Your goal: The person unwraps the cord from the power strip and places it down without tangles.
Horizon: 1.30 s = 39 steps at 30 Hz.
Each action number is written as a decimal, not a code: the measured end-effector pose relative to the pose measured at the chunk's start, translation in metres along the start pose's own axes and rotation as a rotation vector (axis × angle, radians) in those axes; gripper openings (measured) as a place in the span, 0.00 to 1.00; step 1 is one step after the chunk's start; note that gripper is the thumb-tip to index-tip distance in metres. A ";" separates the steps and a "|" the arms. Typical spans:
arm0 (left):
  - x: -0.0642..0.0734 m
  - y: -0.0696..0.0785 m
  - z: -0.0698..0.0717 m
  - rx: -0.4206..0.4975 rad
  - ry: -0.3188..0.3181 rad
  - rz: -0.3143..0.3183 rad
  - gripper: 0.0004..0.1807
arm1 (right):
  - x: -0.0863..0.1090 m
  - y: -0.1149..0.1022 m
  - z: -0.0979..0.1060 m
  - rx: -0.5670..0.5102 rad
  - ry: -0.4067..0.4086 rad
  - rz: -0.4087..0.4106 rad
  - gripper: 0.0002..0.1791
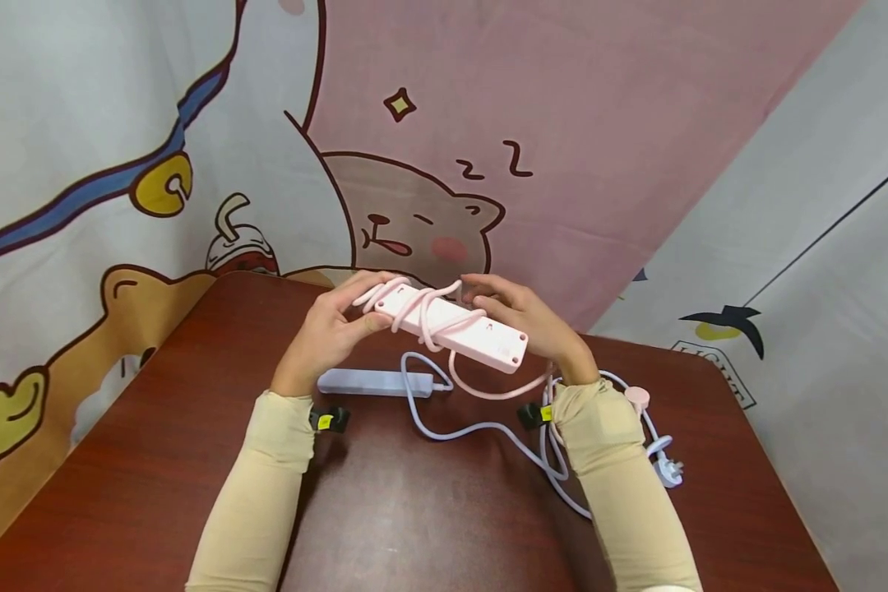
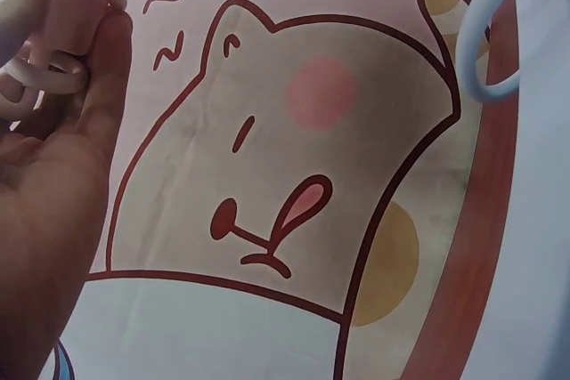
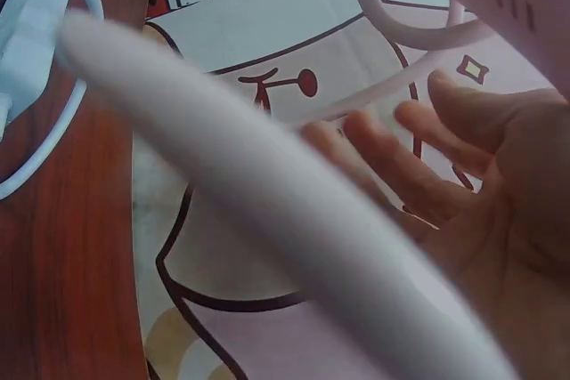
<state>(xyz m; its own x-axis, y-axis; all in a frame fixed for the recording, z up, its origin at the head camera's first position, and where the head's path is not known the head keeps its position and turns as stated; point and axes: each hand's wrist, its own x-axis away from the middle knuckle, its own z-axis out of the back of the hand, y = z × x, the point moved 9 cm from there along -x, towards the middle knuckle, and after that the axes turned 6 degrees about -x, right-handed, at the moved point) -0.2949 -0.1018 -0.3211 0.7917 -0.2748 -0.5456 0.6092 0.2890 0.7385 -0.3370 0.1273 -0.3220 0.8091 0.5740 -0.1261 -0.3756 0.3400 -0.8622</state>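
Observation:
A pink power strip [image 1: 499,341] is held up over the table, tilted down toward the right, with its pink cord [image 1: 431,316] wound round it in several turns. My left hand [image 1: 326,333] grips the strip's left end, thumb in front and fingers behind. Beside the back of the strip, my right hand [image 1: 533,325] has its fingers loosely bent. In the right wrist view, a blurred stretch of cord [image 3: 267,193] crosses before the right fingers [image 3: 383,144], which are spread apart. A loose length of the pink cord hangs below the strip toward the right wrist.
A pale blue power strip [image 1: 370,382] lies on the brown table [image 1: 385,510] behind the wrists. Its cord [image 1: 474,428] runs right, under the right forearm, toward a white plug [image 1: 668,471]. A round pink plug [image 1: 637,399] lies close by. Printed cloth [image 1: 599,123] hangs behind.

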 end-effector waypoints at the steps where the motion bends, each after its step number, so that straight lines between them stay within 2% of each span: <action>1: 0.000 0.001 -0.001 0.001 -0.005 -0.004 0.26 | -0.002 -0.003 0.000 0.028 0.005 0.012 0.23; 4: -0.001 0.002 -0.004 -0.001 -0.017 -0.012 0.26 | -0.006 -0.008 0.000 0.079 0.013 0.026 0.20; 11: -0.001 0.000 -0.007 -0.012 -0.040 -0.007 0.26 | -0.008 -0.006 0.000 0.029 0.052 -0.012 0.13; 17: 0.000 -0.003 -0.003 -0.036 -0.037 0.011 0.26 | -0.005 -0.014 0.009 -0.005 0.141 0.033 0.10; 20: 0.000 -0.004 -0.001 -0.061 -0.029 0.016 0.26 | -0.002 -0.021 0.014 0.003 0.198 0.083 0.11; 24: -0.001 -0.004 0.002 -0.090 -0.001 0.008 0.25 | 0.005 -0.034 0.021 0.050 0.302 0.174 0.10; 29: -0.002 -0.005 0.006 -0.075 0.035 -0.010 0.25 | 0.017 -0.045 0.025 0.065 0.411 0.242 0.08; 33: -0.003 -0.005 0.008 -0.081 0.071 -0.021 0.25 | 0.027 -0.051 0.027 0.136 0.494 0.298 0.07; 39: -0.004 -0.007 0.013 -0.089 0.138 -0.019 0.25 | 0.042 -0.055 0.026 0.189 0.568 0.344 0.05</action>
<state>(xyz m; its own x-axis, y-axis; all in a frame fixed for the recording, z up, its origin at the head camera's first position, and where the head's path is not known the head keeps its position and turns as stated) -0.3026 -0.1145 -0.3188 0.7747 -0.1545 -0.6132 0.6213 0.3665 0.6926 -0.2935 0.1520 -0.2673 0.7216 0.2111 -0.6593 -0.6843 0.3616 -0.6332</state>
